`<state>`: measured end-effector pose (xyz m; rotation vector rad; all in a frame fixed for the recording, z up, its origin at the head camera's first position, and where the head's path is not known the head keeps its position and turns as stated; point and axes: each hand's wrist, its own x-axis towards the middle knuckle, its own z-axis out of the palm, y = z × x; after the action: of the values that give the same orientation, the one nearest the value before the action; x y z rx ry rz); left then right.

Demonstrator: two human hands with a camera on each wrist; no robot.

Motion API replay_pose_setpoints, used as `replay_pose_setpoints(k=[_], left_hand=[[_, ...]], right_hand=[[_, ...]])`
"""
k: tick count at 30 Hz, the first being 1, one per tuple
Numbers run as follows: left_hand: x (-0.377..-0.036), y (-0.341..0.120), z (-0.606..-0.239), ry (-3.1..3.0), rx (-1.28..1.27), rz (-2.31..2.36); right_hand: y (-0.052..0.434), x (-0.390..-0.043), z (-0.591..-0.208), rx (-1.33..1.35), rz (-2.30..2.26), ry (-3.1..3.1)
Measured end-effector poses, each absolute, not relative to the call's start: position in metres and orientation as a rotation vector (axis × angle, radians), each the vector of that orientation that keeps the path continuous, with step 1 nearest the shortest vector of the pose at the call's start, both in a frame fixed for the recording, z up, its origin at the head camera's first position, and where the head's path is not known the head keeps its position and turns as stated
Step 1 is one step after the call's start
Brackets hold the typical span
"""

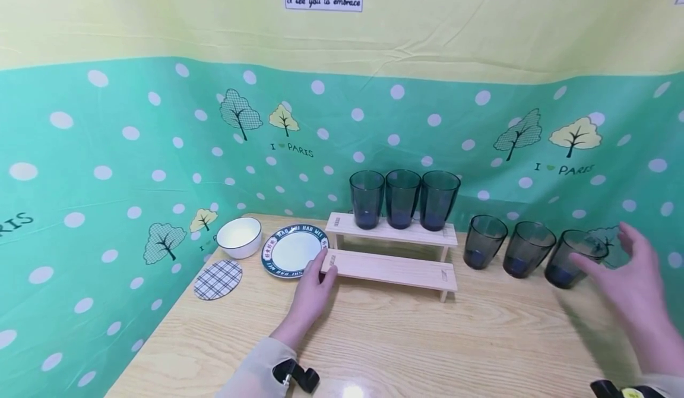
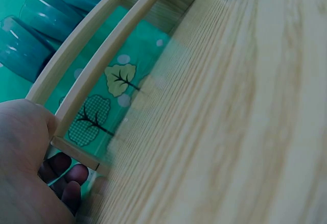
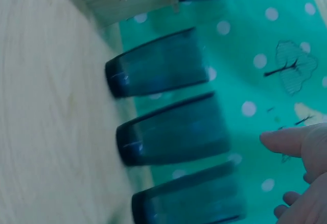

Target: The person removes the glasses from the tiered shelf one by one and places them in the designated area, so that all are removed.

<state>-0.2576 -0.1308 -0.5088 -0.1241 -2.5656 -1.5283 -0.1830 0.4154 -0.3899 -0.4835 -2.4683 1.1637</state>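
My left hand (image 1: 312, 291) grips the left end of a two-tier wooden shelf (image 1: 392, 269). In the left wrist view the thumb side lies against the step's end, and curled fingertips (image 2: 71, 175) show beside it. Three dark tinted glasses (image 1: 402, 201) stand upright in a row on the upper tier. The lower tier holds nothing. To the right of the shelf, three similar glasses (image 1: 528, 249) stand on the table. My right hand (image 1: 633, 282) is raised beside the rightmost glass (image 1: 567, 261), thumb and fingers spread apart, apparently not touching it.
Left of the shelf lie a blue-rimmed plate (image 1: 294, 249), a white bowl (image 1: 239, 239) and a round plaid coaster (image 1: 218, 280). A green dotted cloth (image 1: 427, 130) hangs behind the wooden table (image 1: 395, 338) and along its left side.
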Motion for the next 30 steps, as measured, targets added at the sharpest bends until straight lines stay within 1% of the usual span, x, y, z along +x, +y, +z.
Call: replay_pose_setpoints(k=[6, 14, 21, 30], left_hand=[[-0.258, -0.131, -0.507, -2.566, -0.130, -1.520], [-0.258, -0.131, -0.506, -2.557, -0.151, -1.521], [-0.257, -0.131, -0.507, -2.560, -0.143, -1.519], [-0.255, -0.130, -0.506, -2.563, -0.132, -1.520]], right_hand=[[0.392, -0.183, -0.370, -0.440, 1.161, -2.437], [0.345, -0.191, -0.350, -0.258, 1.283, -2.392], [0.306, -0.205, -0.341, -0.096, 1.365, -2.395], [0.268, -0.223, -0.337, 0.033, 1.395, -2.403]])
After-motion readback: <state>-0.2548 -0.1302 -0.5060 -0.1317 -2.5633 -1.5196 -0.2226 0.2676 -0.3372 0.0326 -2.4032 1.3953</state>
